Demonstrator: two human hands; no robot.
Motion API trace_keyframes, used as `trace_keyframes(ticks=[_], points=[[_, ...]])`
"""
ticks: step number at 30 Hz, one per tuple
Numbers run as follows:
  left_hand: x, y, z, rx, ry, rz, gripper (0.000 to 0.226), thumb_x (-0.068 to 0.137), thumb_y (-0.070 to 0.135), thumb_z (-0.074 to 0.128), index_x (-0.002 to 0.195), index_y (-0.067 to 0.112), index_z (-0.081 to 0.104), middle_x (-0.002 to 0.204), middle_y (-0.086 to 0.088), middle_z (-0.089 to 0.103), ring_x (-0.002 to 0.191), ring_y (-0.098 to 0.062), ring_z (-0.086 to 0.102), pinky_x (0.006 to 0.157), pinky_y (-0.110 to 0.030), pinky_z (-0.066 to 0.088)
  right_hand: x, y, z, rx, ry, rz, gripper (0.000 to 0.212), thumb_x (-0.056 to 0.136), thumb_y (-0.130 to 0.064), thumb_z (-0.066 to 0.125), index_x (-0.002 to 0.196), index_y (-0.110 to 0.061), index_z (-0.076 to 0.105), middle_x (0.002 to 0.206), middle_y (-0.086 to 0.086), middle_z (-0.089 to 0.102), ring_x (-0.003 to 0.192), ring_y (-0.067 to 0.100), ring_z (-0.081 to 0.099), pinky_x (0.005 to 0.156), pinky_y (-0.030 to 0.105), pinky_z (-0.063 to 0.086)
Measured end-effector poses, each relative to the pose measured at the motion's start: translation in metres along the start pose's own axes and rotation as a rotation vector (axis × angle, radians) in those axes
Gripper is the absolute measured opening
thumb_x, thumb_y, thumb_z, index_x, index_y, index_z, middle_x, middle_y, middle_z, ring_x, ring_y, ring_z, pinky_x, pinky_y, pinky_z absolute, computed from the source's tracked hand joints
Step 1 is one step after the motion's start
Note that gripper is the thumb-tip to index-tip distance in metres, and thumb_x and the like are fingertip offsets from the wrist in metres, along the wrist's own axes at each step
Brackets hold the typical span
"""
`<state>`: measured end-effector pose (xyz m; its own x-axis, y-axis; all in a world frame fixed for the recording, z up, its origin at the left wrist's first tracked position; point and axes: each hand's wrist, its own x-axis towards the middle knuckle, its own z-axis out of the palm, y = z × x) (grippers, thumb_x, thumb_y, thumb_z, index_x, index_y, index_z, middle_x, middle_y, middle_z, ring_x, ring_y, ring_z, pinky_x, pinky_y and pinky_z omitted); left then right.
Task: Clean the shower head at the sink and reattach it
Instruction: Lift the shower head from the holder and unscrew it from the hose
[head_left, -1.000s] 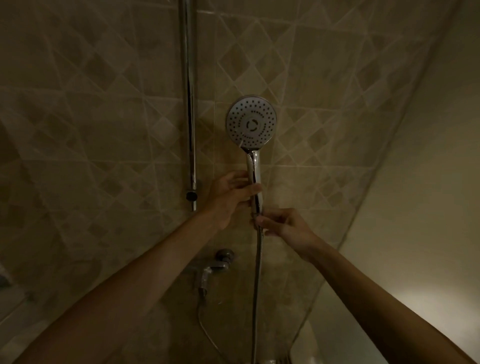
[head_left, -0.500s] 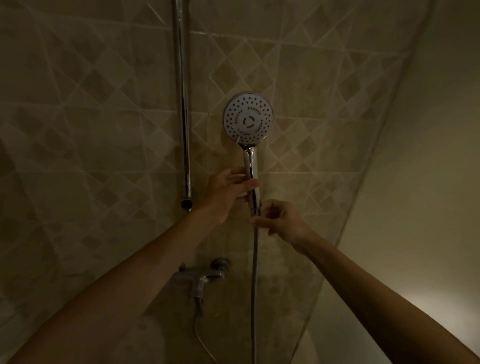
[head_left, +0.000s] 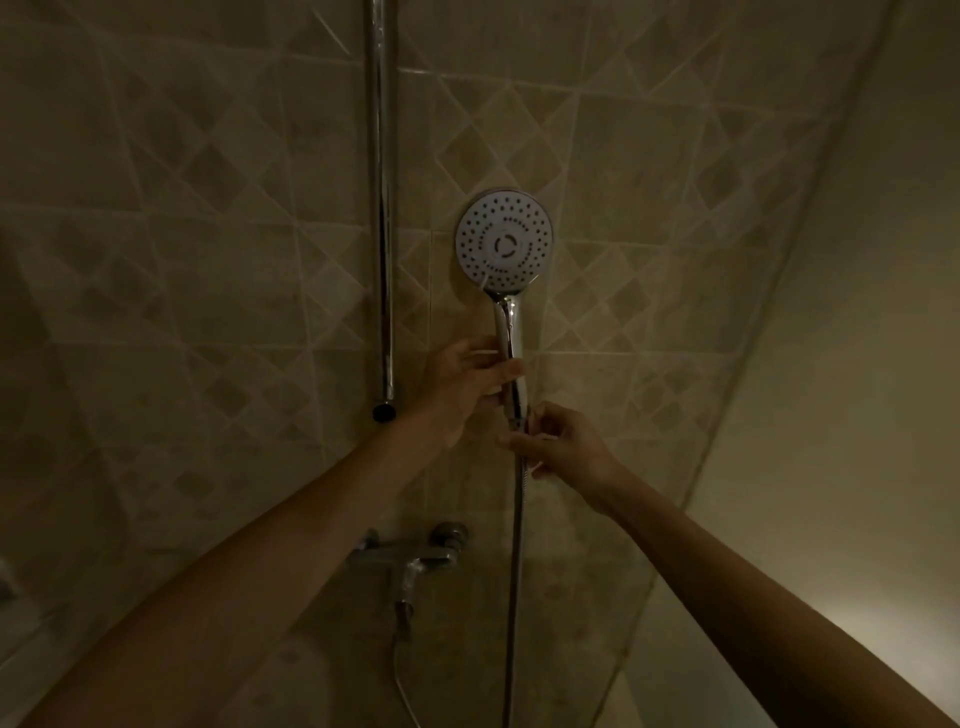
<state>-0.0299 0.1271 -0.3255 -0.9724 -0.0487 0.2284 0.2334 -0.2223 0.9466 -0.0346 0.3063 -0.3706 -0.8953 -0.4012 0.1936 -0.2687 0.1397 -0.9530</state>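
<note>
The chrome rail (head_left: 381, 218) runs from twelve o'clock; the left hand (head_left: 465, 387) grips the shower head (head_left: 505, 249) handle just above centre; at five o'clock of it, the right hand (head_left: 563, 449) pinches the hose (head_left: 514, 571) coupling; either unscrewing or tightening, I cannot tell; the next move calls for a steady handle.

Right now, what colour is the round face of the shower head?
White, dotted with dark nozzle holes, on the shower head; the head view shows it.
</note>
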Motion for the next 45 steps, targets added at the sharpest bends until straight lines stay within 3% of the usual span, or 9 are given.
trace_keyframes(ticks=[7, 13, 16, 20, 23, 26, 34, 42, 45], points=[[0.002, 0.0, -0.005, 0.028, 0.017, 0.008, 0.035, 0.075, 0.008, 0.086, 0.104, 0.019, 0.069, 0.092, 0.0, 0.08, 0.089, -0.023, 0.077, 0.078, -0.042, 0.064, -0.002, 0.003, -0.006, 0.044, -0.189, -0.002, 0.022, 0.1, -0.02, 0.067, 0.119, -0.011, 0.073, 0.107, 0.007, 0.078, 0.086, 0.01, 0.072, 0.068, 0.021, 0.057], [0.003, 0.001, -0.003, 0.016, 0.0, 0.015, 0.039, 0.075, 0.012, 0.086, 0.109, 0.02, 0.068, 0.102, -0.004, 0.08, 0.097, -0.025, 0.077, 0.084, -0.044, 0.062, 0.003, 0.004, 0.002, 0.008, -0.026, -0.024, 0.017, 0.085, -0.023, 0.084, 0.09, -0.016, 0.07, 0.069, -0.009, 0.069, 0.065, 0.008, 0.068, 0.054, 0.021, 0.054], [0.003, 0.002, -0.001, 0.023, 0.001, 0.023, 0.04, 0.073, 0.014, 0.087, 0.108, 0.02, 0.07, 0.102, -0.004, 0.08, 0.096, -0.024, 0.077, 0.081, -0.041, 0.063, 0.001, 0.004, 0.0, 0.005, -0.114, -0.034, 0.008, 0.092, -0.036, 0.076, 0.085, -0.031, 0.076, 0.074, -0.012, 0.071, 0.07, 0.006, 0.069, 0.059, 0.021, 0.055], [0.003, 0.002, -0.002, 0.03, 0.0, 0.02, 0.042, 0.071, 0.015, 0.088, 0.108, 0.021, 0.07, 0.1, -0.001, 0.08, 0.094, -0.022, 0.077, 0.078, -0.037, 0.063, -0.002, 0.007, -0.008, 0.042, -0.184, -0.032, 0.018, 0.099, -0.033, 0.067, 0.109, -0.024, 0.078, 0.102, 0.001, 0.079, 0.088, 0.014, 0.075, 0.068, 0.022, 0.057], [0.001, 0.002, 0.0, 0.02, -0.008, 0.026, 0.04, 0.073, 0.014, 0.087, 0.109, 0.02, 0.07, 0.1, -0.001, 0.08, 0.093, -0.021, 0.077, 0.072, -0.031, 0.062, -0.001, 0.011, -0.005, 0.056, -0.095, -0.032, 0.005, 0.09, -0.027, 0.08, 0.094, -0.025, 0.078, 0.088, 0.004, 0.08, 0.074, 0.012, 0.074, 0.061, 0.02, 0.055], [0.0, 0.002, 0.004, 0.016, -0.01, 0.03, 0.037, 0.075, 0.012, 0.085, 0.108, 0.018, 0.069, 0.099, -0.002, 0.08, 0.094, -0.022, 0.077, 0.072, -0.032, 0.062, 0.003, 0.018, 0.0, 0.075, 0.026, -0.037, 0.022, 0.075, -0.028, 0.092, 0.082, -0.024, 0.071, 0.071, -0.005, 0.071, 0.061, 0.01, 0.068, 0.054, 0.023, 0.053], [-0.003, 0.003, 0.006, 0.038, -0.001, 0.023, 0.036, 0.077, 0.009, 0.084, 0.109, 0.017, 0.069, 0.099, -0.003, 0.08, 0.094, -0.022, 0.077, 0.073, -0.03, 0.062, -0.007, 0.017, -0.005, 0.079, -0.16, -0.004, 0.024, 0.097, -0.04, 0.067, 0.109, -0.023, 0.079, 0.097, -0.006, 0.079, 0.087, 0.007, 0.074, 0.072, 0.02, 0.058], [-0.009, 0.005, 0.017, 0.056, -0.013, 0.039, 0.035, 0.079, 0.007, 0.083, 0.109, 0.016, 0.068, 0.095, -0.001, 0.08, 0.089, -0.016, 0.077, 0.068, -0.025, 0.06, -0.005, 0.016, 0.002, 0.048, 0.043, 0.028, 0.028, 0.073, -0.029, 0.093, 0.083, -0.016, 0.07, 0.066, -0.001, 0.073, 0.056, 0.011, 0.068, 0.051, 0.019, 0.053], [-0.009, 0.006, 0.019, 0.078, 0.0, 0.052, 0.037, 0.079, 0.007, 0.083, 0.112, 0.014, 0.068, 0.102, -0.007, 0.078, 0.092, -0.018, 0.077, 0.071, -0.028, 0.061, -0.008, 0.014, 0.002, 0.1, 0.02, 0.002, 0.025, 0.074, -0.039, 0.089, 0.084, -0.022, 0.074, 0.072, -0.001, 0.071, 0.063, 0.013, 0.067, 0.058, 0.022, 0.055]])
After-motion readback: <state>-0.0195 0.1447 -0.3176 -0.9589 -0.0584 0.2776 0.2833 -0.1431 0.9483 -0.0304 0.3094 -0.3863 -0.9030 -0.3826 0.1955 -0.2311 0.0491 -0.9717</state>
